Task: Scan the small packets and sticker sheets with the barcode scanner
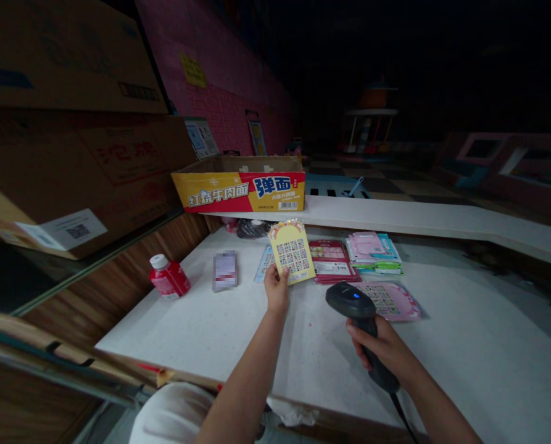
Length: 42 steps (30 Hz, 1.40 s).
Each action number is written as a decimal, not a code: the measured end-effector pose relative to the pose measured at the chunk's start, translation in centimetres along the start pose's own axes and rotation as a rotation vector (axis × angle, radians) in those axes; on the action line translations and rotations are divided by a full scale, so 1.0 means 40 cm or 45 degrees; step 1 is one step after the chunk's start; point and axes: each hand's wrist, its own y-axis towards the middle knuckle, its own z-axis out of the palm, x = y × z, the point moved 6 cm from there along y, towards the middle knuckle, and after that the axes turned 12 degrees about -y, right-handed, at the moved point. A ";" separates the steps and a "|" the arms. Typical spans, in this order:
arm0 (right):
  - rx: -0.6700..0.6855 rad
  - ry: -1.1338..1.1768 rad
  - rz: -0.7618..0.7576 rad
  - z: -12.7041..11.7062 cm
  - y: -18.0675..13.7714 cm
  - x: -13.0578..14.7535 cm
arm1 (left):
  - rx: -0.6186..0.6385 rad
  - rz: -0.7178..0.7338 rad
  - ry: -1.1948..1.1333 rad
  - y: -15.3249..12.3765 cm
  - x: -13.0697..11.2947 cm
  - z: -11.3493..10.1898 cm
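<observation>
My left hand (276, 288) grips the lower edge of a yellow sticker packet (294, 251) with rows of tiny pictures, tilted up above the white counter. In my right hand (379, 345) is a black corded barcode scanner (352, 302) with a blue light lit on top; its head points left toward the packet. Behind the yellow packet, a light blue packet (262, 266) is partly hidden. A stack of dark red packets (333, 262) lies just right of it. Under and beyond the scanner rests a pink packet (398, 301) with similar rows of small pictures.
Further right is a pile of pink, blue and green packets (374, 251). A phone (225, 270) and a red bottle with a white cap (168, 277) stand left on the counter (187, 333). An open noodle carton (242, 191) sits on the raised ledge; large cardboard boxes (85, 166) are stacked left.
</observation>
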 end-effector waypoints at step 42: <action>-0.390 1.119 -0.085 -0.330 0.018 -0.155 | 0.173 -0.250 -0.019 -0.017 -0.025 0.068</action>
